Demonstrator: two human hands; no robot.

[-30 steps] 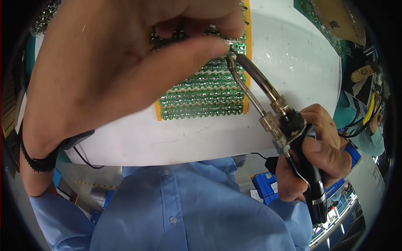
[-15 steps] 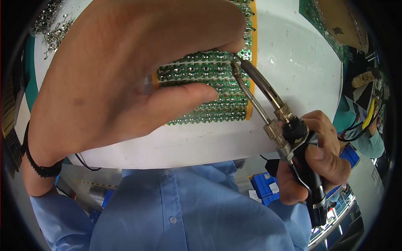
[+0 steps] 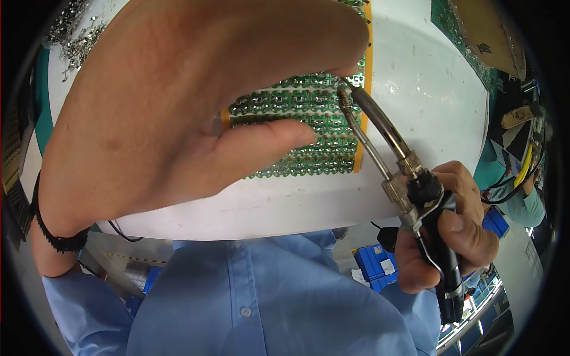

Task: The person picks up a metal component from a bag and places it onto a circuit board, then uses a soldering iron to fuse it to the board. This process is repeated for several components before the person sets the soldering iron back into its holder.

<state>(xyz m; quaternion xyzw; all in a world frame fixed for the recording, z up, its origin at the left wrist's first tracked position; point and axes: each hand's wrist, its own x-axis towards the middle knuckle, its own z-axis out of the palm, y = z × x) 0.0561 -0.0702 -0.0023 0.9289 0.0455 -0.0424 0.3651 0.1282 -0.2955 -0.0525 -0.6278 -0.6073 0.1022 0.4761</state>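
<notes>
My right hand is wrapped around the black handle of a soldering iron with a thin metal tube running alongside its barrel. The iron slants up and left, its tip at the right part of a panel of small green circuit boards in rows with shiny metal parts and orange edge strips. My left hand arches over the panel. Its thumb is stretched across the lower rows, well apart from the bent fingers, whose ends come close to the iron's tip. The far fingertips are hidden behind the hand.
A pile of small metal pieces lies at the far left of the white table. To the far right are a green mat and a brown cardboard piece. Blue bins stand below the table; another person's sleeve shows at right.
The panel and my left hand have shifted slightly right. The soldering iron's front end has moved a little right too, its tip still beside my left fingers.
</notes>
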